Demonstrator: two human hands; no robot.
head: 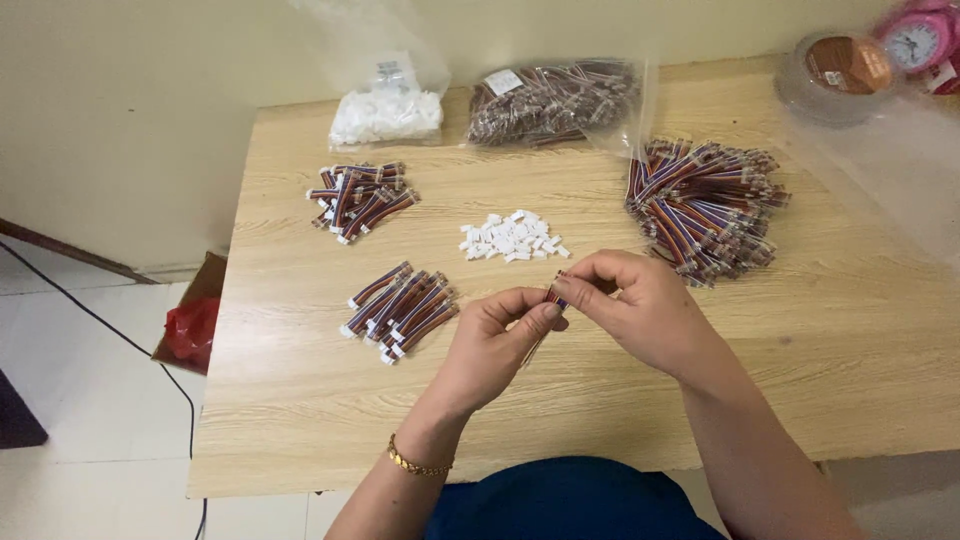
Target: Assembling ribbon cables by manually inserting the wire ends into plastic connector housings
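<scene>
Both hands meet over the middle of the light wooden tabletop (300,420), a little toward its near edge. The left hand (497,345) has its grip closed, thumb and forefinger pinched on a short multicoloured wire piece (553,293), and the right hand (645,305) has its grip closed on the same wire piece from the other side, fingertips curled onto its upper end; most of the piece is hidden between the fingers. A gold bracelet (415,464) sits on the left wrist. Just beyond the hands, at the centre of the tabletop, lies a small heap of white plastic connectors (512,237). To the left of the hands lies a fanned group of finished wire pieces with white ends (400,310), and farther toward the far left corner a second such group (360,198). Near the right edge sits a large loose pile of wires (708,208). Along the far edge lie two clear bags: one holding white connectors (386,112) and beside it one packed with wires (552,100). At the far right corner stand a roll of brown tape (838,70) and a pink alarm clock (918,40), the latter blurred. On the floor by the left edge stands an open cardboard box with something red inside (192,325).
</scene>
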